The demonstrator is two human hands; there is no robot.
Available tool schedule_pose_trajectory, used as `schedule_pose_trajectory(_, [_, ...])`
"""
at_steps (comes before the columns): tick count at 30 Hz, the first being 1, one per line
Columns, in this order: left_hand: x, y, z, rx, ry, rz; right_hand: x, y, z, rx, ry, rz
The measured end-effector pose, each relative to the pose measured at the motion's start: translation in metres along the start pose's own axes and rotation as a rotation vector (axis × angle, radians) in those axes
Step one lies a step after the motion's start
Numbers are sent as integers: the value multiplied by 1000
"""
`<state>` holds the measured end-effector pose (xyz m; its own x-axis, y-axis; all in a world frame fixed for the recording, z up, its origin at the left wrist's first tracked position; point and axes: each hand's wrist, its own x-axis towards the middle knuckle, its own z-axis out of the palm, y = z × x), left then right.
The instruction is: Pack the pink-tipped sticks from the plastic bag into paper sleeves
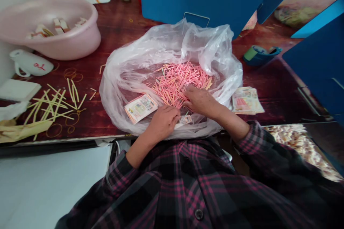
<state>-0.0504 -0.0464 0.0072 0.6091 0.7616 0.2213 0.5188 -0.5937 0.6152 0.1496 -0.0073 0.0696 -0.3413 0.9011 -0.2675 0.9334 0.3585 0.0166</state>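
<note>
Handling judged unfinished: pink sticks (pixel 182 80) left loose at right hand (pixel 201 102); its grip, and left hand's (pixel 164 120), cannot be told.

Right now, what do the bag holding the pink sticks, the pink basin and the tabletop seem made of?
The bag: apparently thin plastic film, see-through, shiny and crumpled.
The pink basin: probably plastic, smooth, with a soft sheen.
The tabletop: perhaps varnished wood, reddish and streaky with some gloss.

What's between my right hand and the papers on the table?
In the head view, the plastic bag's side lies between your right hand and the papers.
</note>
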Motion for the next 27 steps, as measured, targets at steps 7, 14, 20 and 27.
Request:
schedule_pose_trajectory(7, [1,1,0,-4,-13,20,3,2,7,72,-41,83])
schedule_pose_trajectory(14, [0,1,-3,-51,-12,-16,-1,41,34,488,197,70])
schedule_pose_trajectory(20, [9,2,-15,-116,126,-19,-3,53,52,1018,366,-38])
schedule_pose_trajectory(27, [45,11,-4,-155,135,88,-4,49,68,1063,433,-205])
